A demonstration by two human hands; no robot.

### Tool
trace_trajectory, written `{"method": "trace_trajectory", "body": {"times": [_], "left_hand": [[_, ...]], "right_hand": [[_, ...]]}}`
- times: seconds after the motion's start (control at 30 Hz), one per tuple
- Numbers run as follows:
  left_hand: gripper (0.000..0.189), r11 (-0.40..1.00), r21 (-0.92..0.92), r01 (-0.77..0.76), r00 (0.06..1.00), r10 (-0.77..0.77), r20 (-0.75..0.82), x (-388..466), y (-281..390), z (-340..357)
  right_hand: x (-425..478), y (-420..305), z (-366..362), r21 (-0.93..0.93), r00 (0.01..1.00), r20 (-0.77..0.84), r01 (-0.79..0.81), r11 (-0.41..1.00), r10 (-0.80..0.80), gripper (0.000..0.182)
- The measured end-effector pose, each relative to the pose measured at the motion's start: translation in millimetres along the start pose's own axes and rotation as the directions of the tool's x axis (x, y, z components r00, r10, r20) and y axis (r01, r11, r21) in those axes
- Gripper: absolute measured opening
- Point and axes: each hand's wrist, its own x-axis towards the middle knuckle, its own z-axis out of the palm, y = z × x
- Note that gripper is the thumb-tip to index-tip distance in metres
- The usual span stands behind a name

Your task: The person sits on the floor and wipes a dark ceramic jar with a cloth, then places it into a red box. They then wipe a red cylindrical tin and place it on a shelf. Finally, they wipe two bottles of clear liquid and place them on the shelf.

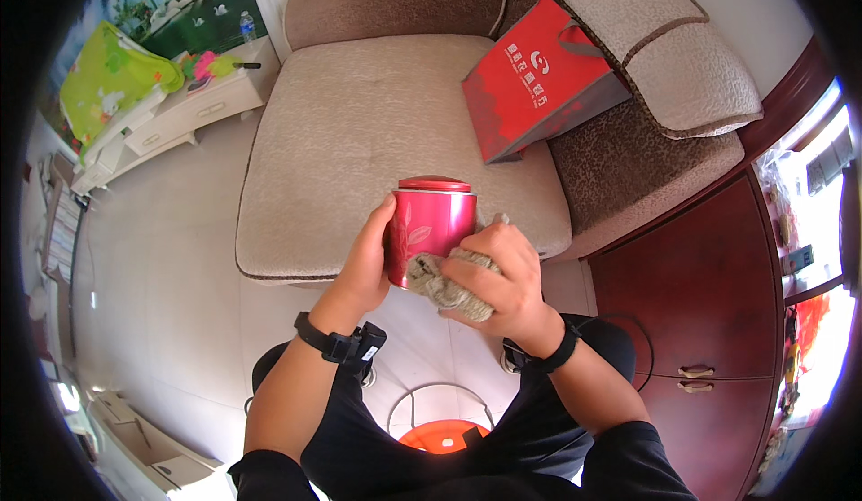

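Observation:
A red metal canister [431, 228] with a leaf pattern and a domed red lid is held upright in front of me, its lid on. My left hand [369, 252] grips it round its left side, the thumb near the rim. In my right hand [498, 272] is a bunched grey-beige cloth [441, 284], pressed against the canister's lower right front. The fingertips inside the cloth are hidden. Both wrists wear black bands, the left one with a small black box.
Ahead stands a beige sofa [363, 130] with a red bag [532, 70] on it. Dark red cabinet doors [680, 292] are at the right. A white low cabinet [195, 114] stands at the upper left. An orange round seat [441, 436] shows between my legs.

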Motion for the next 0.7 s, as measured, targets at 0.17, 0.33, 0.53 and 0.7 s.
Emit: {"method": "trace_trajectory", "body": {"times": [0.17, 0.33, 0.53, 0.7], "left_hand": [[0.084, 0.999, -0.041, 0.007, 0.987, 0.000, 0.164, -12.3, 15.4, 4.0], [0.086, 0.965, -0.261, 0.012, 0.985, 0.033, 0.168, -7.3, 8.5, -3.1], [0.076, 0.993, -0.092, -0.074, 0.973, 0.092, 0.210, -13.1, -6.0, -0.3], [0.079, 0.987, -0.072, -0.143, 0.970, 0.154, 0.187, -13.6, -19.5, 9.0]], "right_hand": [[-2.4, 9.0, -2.9, 0.156, 0.976, -0.078, -0.192, 0.969, 0.206, 0.052], [-1.8, 9.4, 2.3, 0.195, 0.940, -0.140, -0.282, 0.939, 0.311, 0.043], [-2.9, 30.2, 3.3, 0.251, 0.803, -0.280, -0.468, 0.847, 0.526, 0.028], [-11.5, 24.7, 15.5, 0.416, 0.667, -0.301, -0.550, 0.724, 0.681, 0.023]]}}
